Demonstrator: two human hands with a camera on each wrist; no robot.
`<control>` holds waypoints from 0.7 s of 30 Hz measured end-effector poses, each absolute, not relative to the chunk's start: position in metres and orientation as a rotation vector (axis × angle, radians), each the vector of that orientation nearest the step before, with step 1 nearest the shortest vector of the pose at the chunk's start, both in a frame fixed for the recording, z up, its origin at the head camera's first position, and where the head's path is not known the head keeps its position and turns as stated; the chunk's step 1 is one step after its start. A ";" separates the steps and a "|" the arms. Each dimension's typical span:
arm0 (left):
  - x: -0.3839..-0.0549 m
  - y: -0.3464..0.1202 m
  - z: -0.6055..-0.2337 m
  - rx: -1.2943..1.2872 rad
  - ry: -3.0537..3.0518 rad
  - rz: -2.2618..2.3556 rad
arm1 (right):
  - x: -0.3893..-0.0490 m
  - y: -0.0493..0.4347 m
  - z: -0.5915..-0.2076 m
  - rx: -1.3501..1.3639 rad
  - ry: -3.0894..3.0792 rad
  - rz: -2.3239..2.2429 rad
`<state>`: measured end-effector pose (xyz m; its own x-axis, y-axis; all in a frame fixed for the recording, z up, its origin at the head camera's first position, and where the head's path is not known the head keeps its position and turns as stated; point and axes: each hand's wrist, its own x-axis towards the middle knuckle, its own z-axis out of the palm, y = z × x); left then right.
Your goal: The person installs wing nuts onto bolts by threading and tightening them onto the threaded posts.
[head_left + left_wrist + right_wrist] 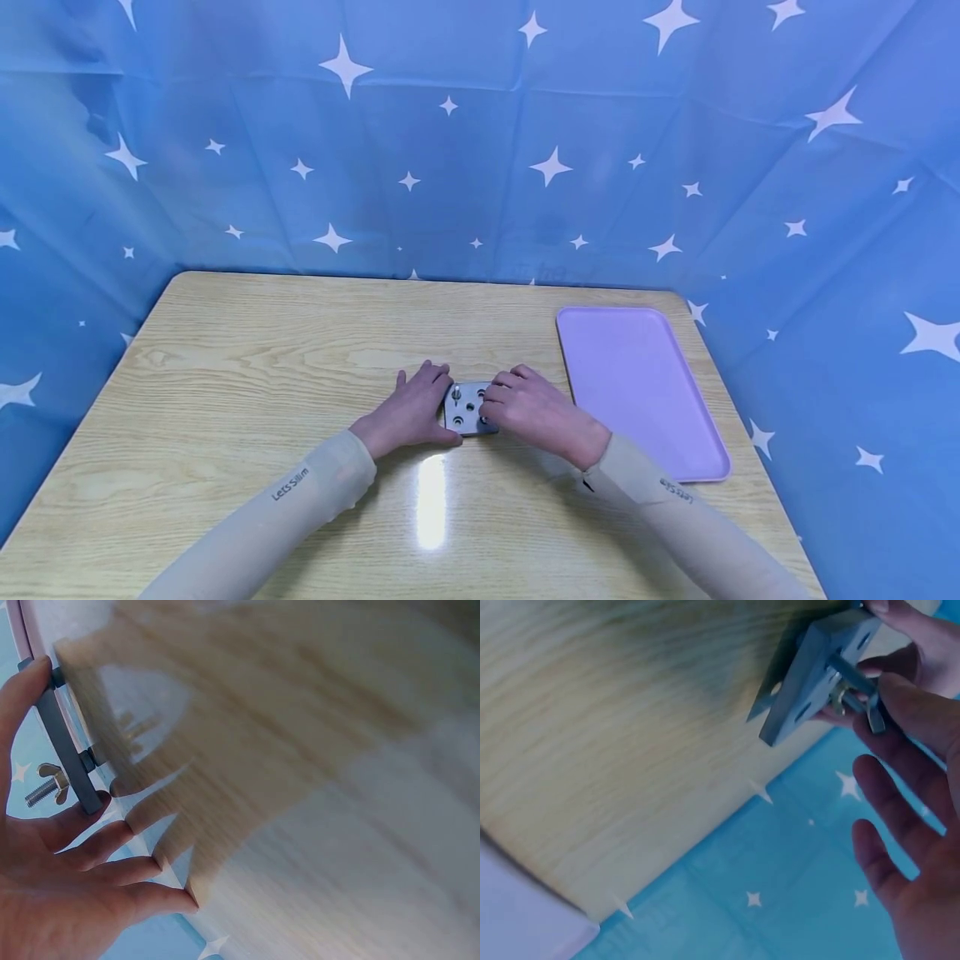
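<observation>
A grey metal plate (468, 422) with several holes stands on small feet on the table. My left hand (416, 408) grips its left side, thumb at the near edge and index finger at the far edge, the other fingers spread on the wood. A bolt with a brass wing nut (51, 780) rises from the plate beside the left hand. My right hand (536, 412) is over the plate's right side. In the right wrist view, its thumb and index finger pinch a silvery wing nut (875, 716) at the end of a second bolt (850, 673); the fingertips partly hide it.
A purple tray (637, 375) lies on the right of the wooden table (300, 333). Behind and beside the table hangs a blue curtain (480, 167) with white stars. Light glares off the wood in front of the plate.
</observation>
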<state>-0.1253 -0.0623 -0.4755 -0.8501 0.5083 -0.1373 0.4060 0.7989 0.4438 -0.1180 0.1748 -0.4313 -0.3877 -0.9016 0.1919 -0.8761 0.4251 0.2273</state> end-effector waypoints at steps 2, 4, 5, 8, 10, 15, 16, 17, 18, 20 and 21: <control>-0.125 -0.062 -0.476 0.707 2.736 0.592 | -0.117 0.173 -0.433 1.517 -2.427 -0.113; -0.125 -0.062 -0.476 0.709 2.739 0.594 | -0.117 0.172 -0.436 1.493 -2.451 -0.085; -0.125 -0.062 -0.476 0.711 2.741 0.595 | -0.117 0.171 -0.436 1.479 -2.457 -0.071; -0.125 -0.062 -0.476 0.716 2.750 0.592 | -0.116 0.170 -0.439 1.427 -2.472 -0.037; -0.125 -0.062 -0.476 0.720 2.755 0.590 | -0.114 0.168 -0.441 1.378 -2.488 -0.022; -0.124 -0.062 -0.476 0.716 2.750 0.603 | -0.109 0.164 -0.446 1.230 -2.529 0.045; -0.124 -0.062 -0.476 0.714 2.749 0.606 | -0.109 0.163 -0.448 1.206 -2.526 0.062; -0.124 -0.062 -0.476 0.713 2.747 0.608 | -0.108 0.162 -0.449 1.182 -2.524 0.076; -0.124 -0.062 -0.475 0.714 2.747 0.609 | -0.107 0.161 -0.450 1.162 -2.520 0.087; -0.124 -0.062 -0.475 0.718 2.750 0.614 | -0.105 0.160 -0.452 1.134 -2.516 0.096; -0.124 -0.063 -0.476 0.720 2.751 0.613 | -0.105 0.160 -0.452 1.124 -2.521 0.101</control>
